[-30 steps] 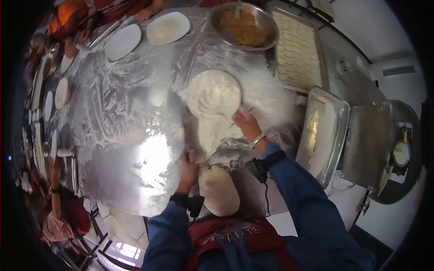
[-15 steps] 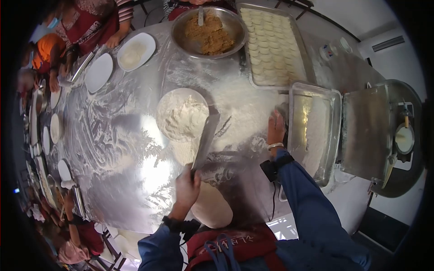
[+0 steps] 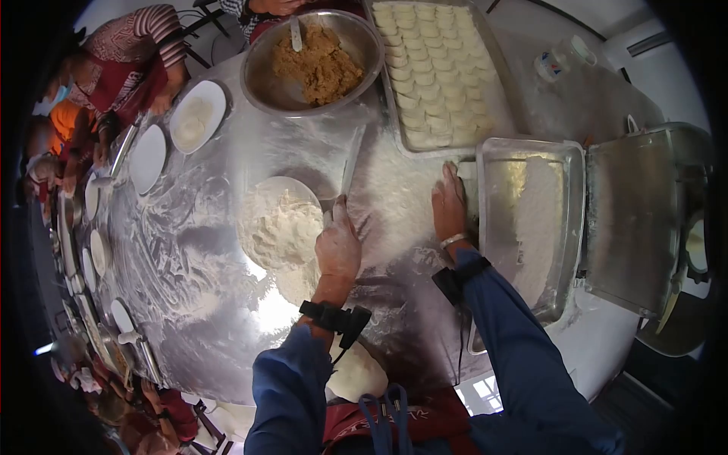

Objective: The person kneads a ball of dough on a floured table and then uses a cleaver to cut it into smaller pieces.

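You have one camera, and it sits on your head. It looks forward and down, almost straight onto the shiny tabletop (image 3: 205, 250). It is close. Your blue sleeves (image 3: 516, 364) come in from the bottom edge, and your left hand (image 3: 339, 244) and right hand (image 3: 449, 203) sit near the middle of the picture. The lens is very wide, so the picture is round with dark corners, and straight edges bend. The far side of the tabletop is at the top, where the bowl (image 3: 262, 85) stands. The tray (image 3: 578, 199) is on your right. Along the left edge, other people (image 3: 114, 61) look small and bent.
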